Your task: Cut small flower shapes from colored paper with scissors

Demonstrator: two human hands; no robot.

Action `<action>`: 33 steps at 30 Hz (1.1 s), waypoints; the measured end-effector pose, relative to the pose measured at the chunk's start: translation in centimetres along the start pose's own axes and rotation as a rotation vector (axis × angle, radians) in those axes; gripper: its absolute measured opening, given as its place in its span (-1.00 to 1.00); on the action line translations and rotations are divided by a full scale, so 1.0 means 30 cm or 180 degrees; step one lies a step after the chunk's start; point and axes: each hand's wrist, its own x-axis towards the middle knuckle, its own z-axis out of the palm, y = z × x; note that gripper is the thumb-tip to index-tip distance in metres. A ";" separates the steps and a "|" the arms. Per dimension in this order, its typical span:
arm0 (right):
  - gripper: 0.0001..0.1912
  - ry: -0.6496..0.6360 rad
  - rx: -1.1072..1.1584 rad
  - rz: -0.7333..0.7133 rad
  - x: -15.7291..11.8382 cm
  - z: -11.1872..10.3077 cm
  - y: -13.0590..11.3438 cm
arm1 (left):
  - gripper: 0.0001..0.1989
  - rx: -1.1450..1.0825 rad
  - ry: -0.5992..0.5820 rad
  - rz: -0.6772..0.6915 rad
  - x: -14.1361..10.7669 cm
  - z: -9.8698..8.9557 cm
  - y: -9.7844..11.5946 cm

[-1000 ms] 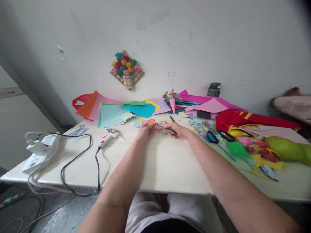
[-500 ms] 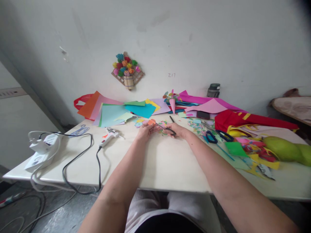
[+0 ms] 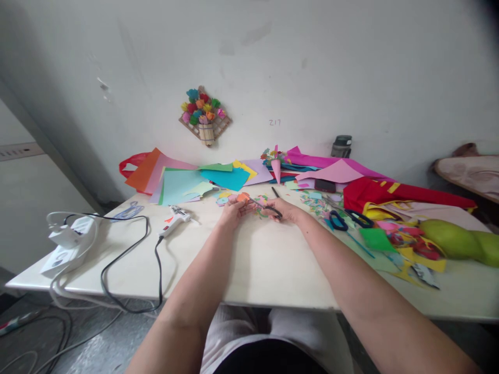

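Observation:
Over the middle of the table, my left hand (image 3: pixel 234 209) is closed on a small piece of orange paper (image 3: pixel 244 197). My right hand (image 3: pixel 284 209) grips dark-handled scissors (image 3: pixel 273 210), whose blades point left to the orange paper. A dark pen-like stick (image 3: pixel 275 191) shows just beyond the right hand. Small colourful paper scraps (image 3: pixel 262 200) lie between and behind my hands. Several paper cut-outs (image 3: pixel 223 199) sit just past the left hand.
To the left lie a glue gun (image 3: pixel 174 223), its black cable and a white power strip (image 3: pixel 68 246). Coloured sheets (image 3: pixel 183 184) line the wall side. On the right are blue-handled scissors (image 3: pixel 338 220), a red cloth (image 3: pixel 362 193) and a green object (image 3: pixel 448 236). A dark bottle (image 3: pixel 341 146) stands behind.
The view has shifted very slightly. My hands, the orange paper and the scissors keep nearly the same positions.

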 end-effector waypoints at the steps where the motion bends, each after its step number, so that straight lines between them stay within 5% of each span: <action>1: -0.85 -0.0008 0.0018 0.0005 -0.001 0.000 -0.002 | -0.94 0.0009 0.0008 -0.0010 0.000 0.000 0.000; 33: -0.84 -0.0132 0.0308 0.0226 0.018 -0.015 0.018 | -0.87 0.0149 0.0078 0.0035 0.005 -0.011 -0.005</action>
